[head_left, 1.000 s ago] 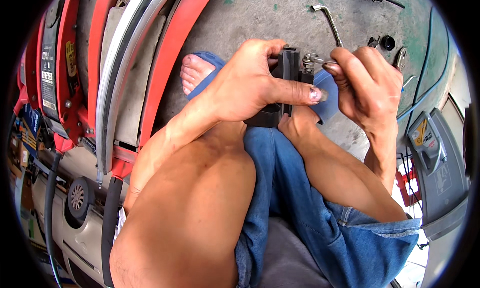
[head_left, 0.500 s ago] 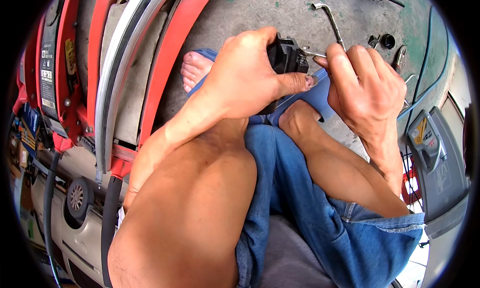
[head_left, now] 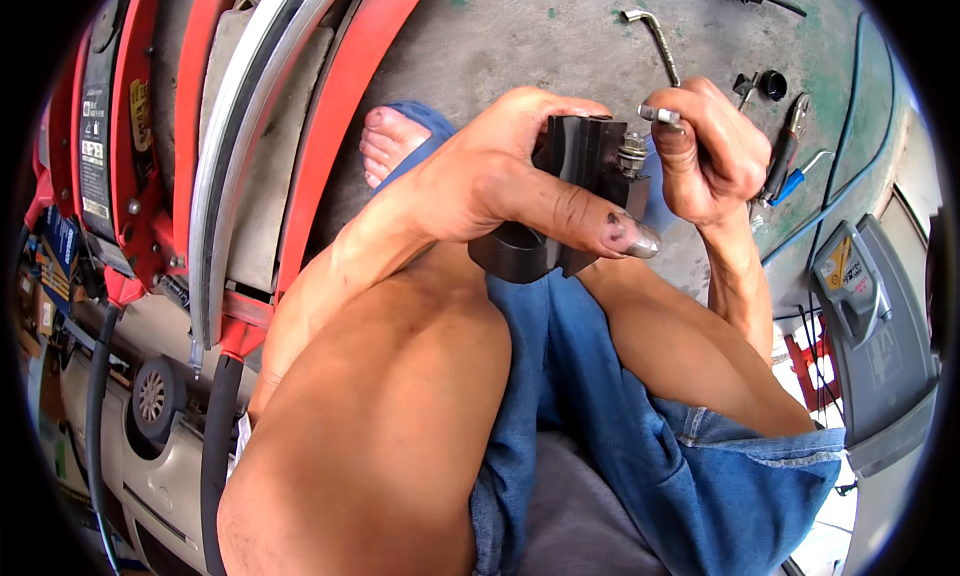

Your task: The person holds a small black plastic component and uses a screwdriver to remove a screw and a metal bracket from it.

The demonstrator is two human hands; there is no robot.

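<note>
My left hand (head_left: 470, 181) is wrapped round a black moulded part (head_left: 580, 146), its dark-smudged thumb lying across the front. A metal bolt with stacked nuts or washers (head_left: 632, 154) stands on the part's right side. Below the palm, a rounded black section (head_left: 515, 251) of the same part shows. To the right and apart from it, my right hand (head_left: 715, 151) is closed in a pinch. Something small and shiny shows at its fingertips, too little of it to name. On the concrete just beyond that hand lies an angled socket wrench (head_left: 655, 41).
Pliers (head_left: 793, 136), a blue-handled tool (head_left: 790, 186) and a small black ring-shaped piece (head_left: 772, 84) lie on the floor at right, near a blue hose (head_left: 885, 146). Red metal frames (head_left: 350, 106) rise close on the left. A grey machine (head_left: 880, 326) stands at right.
My right hand has drawn back from the black part and turned; the small metal wrench it held against the part no longer shows clearly. My left hand has tilted the part and brought it nearer.
</note>
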